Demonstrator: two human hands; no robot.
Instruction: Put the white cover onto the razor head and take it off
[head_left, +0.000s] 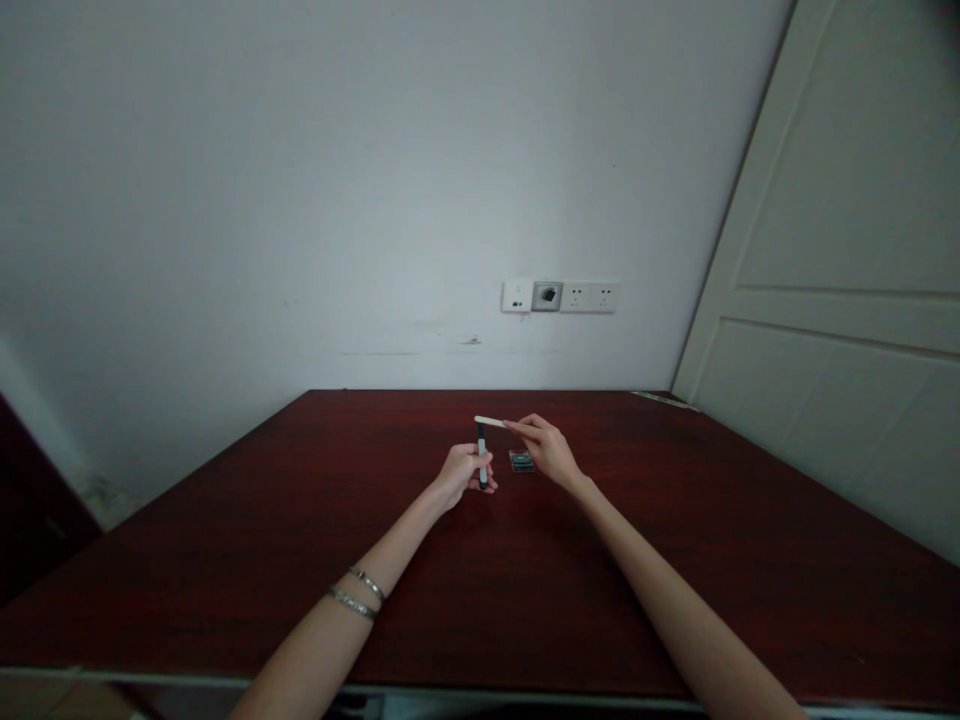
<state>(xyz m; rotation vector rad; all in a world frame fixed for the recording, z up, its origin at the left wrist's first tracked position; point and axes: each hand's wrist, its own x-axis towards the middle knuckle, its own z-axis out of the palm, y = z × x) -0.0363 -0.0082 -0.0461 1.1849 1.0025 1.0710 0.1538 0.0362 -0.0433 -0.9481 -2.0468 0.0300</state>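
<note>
1. Head view: the left hand's (pixel 459 468) thumb and fingers are clamped on a slim white stick with black ends (pixel 482 470), upright.
2. The right hand's (pixel 553 452) fingers pinch a narrow pale flat strip (pixel 489 421); beyond the fingertips, its end meets the stick's top.
3. Below the right fingers, a small clear-and-green rectangular object (pixel 521 463) lies on the glossy red-brown table (pixel 300 520).

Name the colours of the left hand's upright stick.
The upright stick is whitish with dark ends, in the head view.
</note>
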